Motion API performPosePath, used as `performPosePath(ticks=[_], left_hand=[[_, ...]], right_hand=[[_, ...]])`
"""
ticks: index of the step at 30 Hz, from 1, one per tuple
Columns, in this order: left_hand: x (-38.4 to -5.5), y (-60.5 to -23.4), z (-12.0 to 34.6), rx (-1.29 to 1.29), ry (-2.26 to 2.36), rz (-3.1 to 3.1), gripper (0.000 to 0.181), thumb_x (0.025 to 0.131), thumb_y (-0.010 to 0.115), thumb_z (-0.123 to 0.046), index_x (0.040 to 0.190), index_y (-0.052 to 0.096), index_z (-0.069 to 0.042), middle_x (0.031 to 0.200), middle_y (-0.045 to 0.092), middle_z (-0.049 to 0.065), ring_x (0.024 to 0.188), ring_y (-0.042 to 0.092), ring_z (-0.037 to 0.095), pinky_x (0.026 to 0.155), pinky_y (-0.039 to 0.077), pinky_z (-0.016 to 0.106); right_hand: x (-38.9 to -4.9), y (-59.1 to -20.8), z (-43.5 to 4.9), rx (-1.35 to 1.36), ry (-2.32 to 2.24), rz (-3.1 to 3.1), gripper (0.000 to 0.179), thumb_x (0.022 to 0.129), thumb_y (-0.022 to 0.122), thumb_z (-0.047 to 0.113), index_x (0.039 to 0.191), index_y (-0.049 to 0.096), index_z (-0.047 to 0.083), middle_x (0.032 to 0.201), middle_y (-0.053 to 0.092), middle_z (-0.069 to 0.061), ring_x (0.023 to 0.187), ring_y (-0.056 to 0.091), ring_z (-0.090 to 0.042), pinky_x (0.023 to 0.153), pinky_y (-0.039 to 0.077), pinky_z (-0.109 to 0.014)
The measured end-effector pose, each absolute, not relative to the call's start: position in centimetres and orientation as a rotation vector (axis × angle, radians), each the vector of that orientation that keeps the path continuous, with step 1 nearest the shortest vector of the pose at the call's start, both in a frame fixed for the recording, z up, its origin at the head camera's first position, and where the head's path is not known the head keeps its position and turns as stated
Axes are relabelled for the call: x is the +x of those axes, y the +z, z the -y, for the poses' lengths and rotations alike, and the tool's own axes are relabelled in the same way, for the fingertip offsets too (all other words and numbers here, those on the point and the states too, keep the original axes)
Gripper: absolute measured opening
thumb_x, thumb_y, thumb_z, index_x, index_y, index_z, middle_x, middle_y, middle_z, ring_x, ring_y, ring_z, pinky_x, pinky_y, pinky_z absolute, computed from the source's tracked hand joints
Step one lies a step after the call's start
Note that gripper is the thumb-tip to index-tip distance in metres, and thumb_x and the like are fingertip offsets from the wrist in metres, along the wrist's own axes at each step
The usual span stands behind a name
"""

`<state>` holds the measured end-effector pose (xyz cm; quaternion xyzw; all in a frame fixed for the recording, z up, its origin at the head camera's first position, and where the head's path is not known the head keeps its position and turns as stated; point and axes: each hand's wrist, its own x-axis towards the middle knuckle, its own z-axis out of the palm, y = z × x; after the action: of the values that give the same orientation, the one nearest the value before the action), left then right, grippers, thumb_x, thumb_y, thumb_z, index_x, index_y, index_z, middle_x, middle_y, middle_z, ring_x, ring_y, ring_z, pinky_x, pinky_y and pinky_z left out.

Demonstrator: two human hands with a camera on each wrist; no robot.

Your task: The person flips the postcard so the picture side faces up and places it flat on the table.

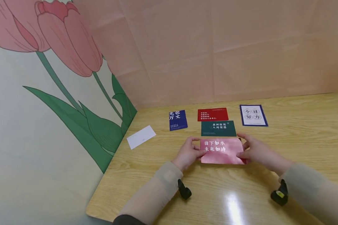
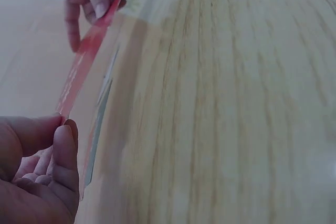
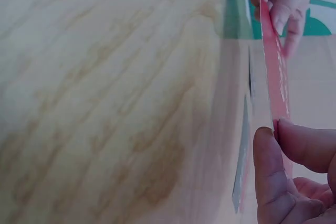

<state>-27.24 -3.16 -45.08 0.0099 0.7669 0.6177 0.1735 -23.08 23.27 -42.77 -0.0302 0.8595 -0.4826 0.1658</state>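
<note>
A pink card (image 1: 222, 156) with white characters is held level between both hands, raised off the table in the wrist views. My left hand (image 1: 188, 153) pinches its left edge between thumb and fingers; in the left wrist view the pink card (image 2: 86, 64) appears nearly edge-on. At the other end my right hand (image 1: 256, 153) pinches the right edge, with the thumb on the printed face. Just beyond lies a green card (image 1: 218, 128), its top touching or slightly overlapping a red card (image 1: 212, 114).
Left of these lie a blue card (image 1: 178, 120) and a white card (image 1: 141, 137), set at an angle. A white card with a blue border (image 1: 253, 115) lies at the right. Behind the wooden table (image 1: 146, 175) hangs a pinkish cloth (image 1: 186, 56); a tulip-painted wall (image 1: 59, 131) flanks the left.
</note>
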Motion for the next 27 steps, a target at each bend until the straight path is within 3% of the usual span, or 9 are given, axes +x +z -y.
performPosePath(ticks=[5,12,17,27], left_hand=[[-27.2,-45.0,3.2,0.061,1.663,-2.216,0.063,0.083,0.074,-0.005,0.135,0.049,-0.030,0.093,0.062,0.008,0.078,0.061,0.022,0.069,0.054,0.032],[-27.3,-44.8,2.8,0.086,1.445,-2.386,0.056,0.082,0.077,-0.013,0.129,0.052,-0.032,0.091,0.057,0.002,0.082,0.058,0.016,0.071,0.053,0.031],[-27.3,-44.7,2.4,0.110,1.287,-2.512,0.055,0.082,0.077,-0.018,0.128,0.050,-0.031,0.089,0.056,-0.002,0.082,0.055,0.015,0.074,0.048,0.031],[-28.1,-45.3,1.8,0.141,1.186,-2.573,0.051,0.080,0.079,-0.017,0.121,0.051,-0.027,0.092,0.056,-0.007,0.087,0.054,0.011,0.081,0.050,0.030]], right_hand=[[-23.0,-43.0,-23.2,-0.077,-1.315,-2.469,0.083,0.086,0.073,0.020,0.149,0.021,0.004,0.112,0.051,-0.020,0.092,0.054,-0.029,0.073,0.052,-0.034],[-23.1,-43.1,-22.9,-0.019,-1.270,-2.505,0.087,0.079,0.079,0.019,0.145,0.024,0.003,0.119,0.048,-0.023,0.108,0.048,-0.039,0.071,0.055,-0.035],[-23.2,-43.3,-22.7,-0.058,-1.174,-2.617,0.084,0.078,0.080,0.018,0.141,0.028,-0.001,0.121,0.049,-0.026,0.107,0.050,-0.038,0.073,0.054,-0.037],[-23.6,-43.6,-22.3,-0.171,-1.000,-2.771,0.070,0.079,0.079,0.019,0.134,0.041,-0.002,0.124,0.049,-0.026,0.108,0.048,-0.039,0.083,0.051,-0.049]])
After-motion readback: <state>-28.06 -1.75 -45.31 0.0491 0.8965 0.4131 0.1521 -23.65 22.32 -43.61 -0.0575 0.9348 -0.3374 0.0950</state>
